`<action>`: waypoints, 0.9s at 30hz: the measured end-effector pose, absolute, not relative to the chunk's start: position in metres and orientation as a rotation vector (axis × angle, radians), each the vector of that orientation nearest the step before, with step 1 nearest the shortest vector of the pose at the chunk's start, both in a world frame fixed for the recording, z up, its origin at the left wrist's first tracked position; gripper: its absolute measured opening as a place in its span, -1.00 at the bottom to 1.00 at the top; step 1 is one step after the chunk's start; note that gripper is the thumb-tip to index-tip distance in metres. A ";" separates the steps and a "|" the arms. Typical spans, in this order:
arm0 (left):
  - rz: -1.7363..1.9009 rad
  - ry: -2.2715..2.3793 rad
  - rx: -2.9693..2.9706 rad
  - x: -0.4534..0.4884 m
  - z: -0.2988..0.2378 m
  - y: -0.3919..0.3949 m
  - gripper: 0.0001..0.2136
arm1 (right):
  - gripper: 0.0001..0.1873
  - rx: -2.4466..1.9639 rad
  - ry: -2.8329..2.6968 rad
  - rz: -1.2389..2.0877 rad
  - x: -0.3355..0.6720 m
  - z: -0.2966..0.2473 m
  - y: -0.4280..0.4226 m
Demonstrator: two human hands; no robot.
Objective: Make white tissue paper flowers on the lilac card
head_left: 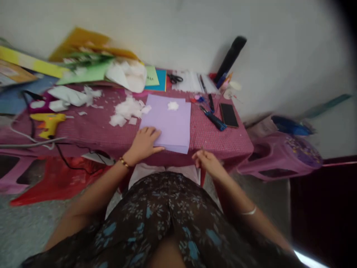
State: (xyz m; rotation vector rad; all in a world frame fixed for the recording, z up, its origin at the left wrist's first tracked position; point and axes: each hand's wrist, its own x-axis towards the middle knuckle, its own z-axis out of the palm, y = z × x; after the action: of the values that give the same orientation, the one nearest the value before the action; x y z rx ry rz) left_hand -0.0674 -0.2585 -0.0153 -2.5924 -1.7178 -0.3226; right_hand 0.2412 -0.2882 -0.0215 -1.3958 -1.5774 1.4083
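My left hand (pixel 145 144) lies flat with its fingers spread over the near left corner of the purple sheets of paper (pixel 170 126). The sheets are stacked a little unevenly on the table. Towards their far edge sits a small white paper piece (pixel 173 106), shaped like a flower. Just off the near right corner of the sheets, by the table's edge, my right hand (pixel 208 162) is closed with its fingers curled together. Something small and dark shows at its fingertips, too blurred to name.
White paper scraps (pixel 128 109) lie left of the sheets, with a yellow glue gun (pixel 48 123) and cables farther left. To the right are a blue-and-black cutter (pixel 213 118) and a phone (pixel 229 114). Scissors (pixel 175 78) lie behind. A pink stool (pixel 281 158) stands at right.
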 end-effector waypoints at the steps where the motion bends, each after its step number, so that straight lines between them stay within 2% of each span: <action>1: -0.341 -1.727 -2.567 -0.065 -0.016 -0.260 -0.38 | -0.53 -1.437 -1.567 1.455 0.235 -0.032 -0.290; 5: -0.453 -1.769 -2.514 -0.063 -0.020 -0.262 -0.46 | -0.36 -1.385 -1.430 1.694 0.209 -0.050 -0.280; 10: -0.512 -1.800 -2.528 -0.063 -0.018 -0.255 -0.72 | -0.40 -1.273 -1.332 1.793 0.192 -0.032 -0.269; 12: -0.624 -1.820 -2.549 -0.066 -0.018 -0.251 -0.68 | -0.45 -1.277 -1.318 1.830 0.191 -0.023 -0.263; 17: -1.260 -1.866 -2.423 -0.077 -0.027 -0.244 -0.65 | -0.61 -1.415 -1.253 1.756 0.188 -0.009 -0.230; 20: -1.388 -1.904 -2.346 -0.081 -0.034 -0.244 -0.67 | -0.75 -1.440 -1.273 1.673 0.190 0.001 -0.216; 23: -1.490 -1.985 -2.238 -0.082 -0.037 -0.243 -0.67 | -0.99 -1.436 -1.315 1.567 0.203 0.019 -0.211; 25: -1.539 -2.034 -2.215 -0.082 -0.036 -0.243 -0.66 | -0.87 -1.442 -1.380 1.472 0.216 0.032 -0.212; 27: -1.567 -2.079 -2.215 -0.082 -0.035 -0.243 -0.65 | -0.83 -1.489 -1.447 1.418 0.225 0.038 -0.213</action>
State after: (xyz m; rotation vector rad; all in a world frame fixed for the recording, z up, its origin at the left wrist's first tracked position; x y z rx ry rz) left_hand -0.0817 -0.2431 -0.0355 -2.2151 -2.0794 -1.5666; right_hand 0.2253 -0.2130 0.0382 -1.4890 -1.4466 1.4179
